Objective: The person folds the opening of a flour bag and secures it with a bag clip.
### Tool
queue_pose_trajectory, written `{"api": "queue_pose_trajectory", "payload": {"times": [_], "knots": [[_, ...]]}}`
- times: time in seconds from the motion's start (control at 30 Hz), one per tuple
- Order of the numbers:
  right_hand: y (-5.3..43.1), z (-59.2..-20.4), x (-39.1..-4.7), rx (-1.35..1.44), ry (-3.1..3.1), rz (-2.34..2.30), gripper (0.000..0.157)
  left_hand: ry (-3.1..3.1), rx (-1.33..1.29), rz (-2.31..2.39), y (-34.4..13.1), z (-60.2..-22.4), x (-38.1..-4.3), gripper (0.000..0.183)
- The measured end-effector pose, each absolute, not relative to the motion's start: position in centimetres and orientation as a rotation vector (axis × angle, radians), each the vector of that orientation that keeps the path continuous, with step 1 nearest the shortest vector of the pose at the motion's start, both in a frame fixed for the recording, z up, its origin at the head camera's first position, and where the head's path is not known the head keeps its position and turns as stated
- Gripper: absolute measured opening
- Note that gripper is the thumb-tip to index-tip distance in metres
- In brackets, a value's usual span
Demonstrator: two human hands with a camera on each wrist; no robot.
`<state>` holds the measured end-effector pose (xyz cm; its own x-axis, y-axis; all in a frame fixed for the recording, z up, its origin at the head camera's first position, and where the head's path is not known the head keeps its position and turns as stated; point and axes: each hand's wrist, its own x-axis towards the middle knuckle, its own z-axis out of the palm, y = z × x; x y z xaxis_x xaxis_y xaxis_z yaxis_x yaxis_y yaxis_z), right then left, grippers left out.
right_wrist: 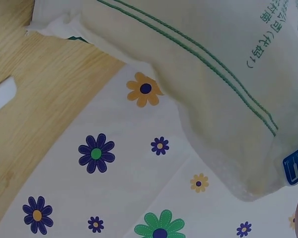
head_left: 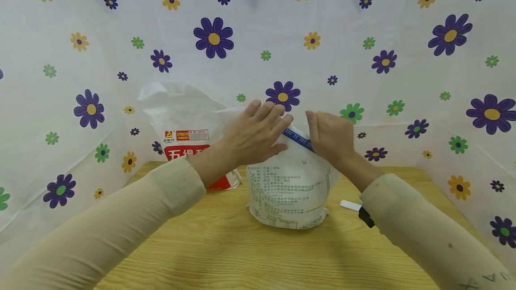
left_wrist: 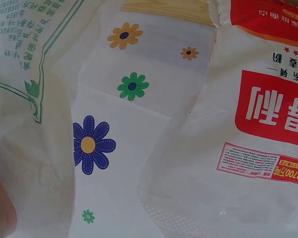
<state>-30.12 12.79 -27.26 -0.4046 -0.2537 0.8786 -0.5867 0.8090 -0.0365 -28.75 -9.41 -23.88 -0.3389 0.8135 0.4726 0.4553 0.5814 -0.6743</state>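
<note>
A white flour bag with green printing stands upright on the table, its bulging base toward me. Along its upper edge slants a flat blue strip with white marks, whose rounded end also shows in the right wrist view. My left hand lies over the bag's top, gripping it with fingers bent over the edge and thumb in front; the fingertips are hidden. With thumb up, my right hand is curled around the right end of the strip and the bag's top corner.
A second flour bag, with red printing and a loose, crumpled top, stands behind my left forearm. On the wooden table, a white object lies partly hidden by my right sleeve. Flower-patterned sheeting surrounds the table's back and sides.
</note>
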Motion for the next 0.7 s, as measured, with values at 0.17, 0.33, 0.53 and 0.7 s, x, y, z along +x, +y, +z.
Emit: {"api": "queue_pose_trajectory", "payload": {"times": [0.17, 0.33, 0.53, 0.7], "knots": [[12.5, -27.1, -30.0, 0.592, -2.025, 0.454, 0.051, -1.967, -1.025, 0.538, -9.4, -24.0, -28.8, 0.062], [13.0, -27.0, -30.0, 0.561, -2.057, 0.438, 0.052, -1.958, -1.007, 0.5, -9.7, -24.1, -28.9, 0.06], [13.9, -27.1, -30.0, 0.612, -2.073, 0.336, 0.044, -2.005, -0.997, 0.412, -10.3, -24.5, -29.2, 0.068], [14.3, -27.4, -30.0, 0.593, -2.148, 0.321, 0.04, -2.11, -0.965, 0.375, -11.1, -24.9, -29.7, 0.074]]}}
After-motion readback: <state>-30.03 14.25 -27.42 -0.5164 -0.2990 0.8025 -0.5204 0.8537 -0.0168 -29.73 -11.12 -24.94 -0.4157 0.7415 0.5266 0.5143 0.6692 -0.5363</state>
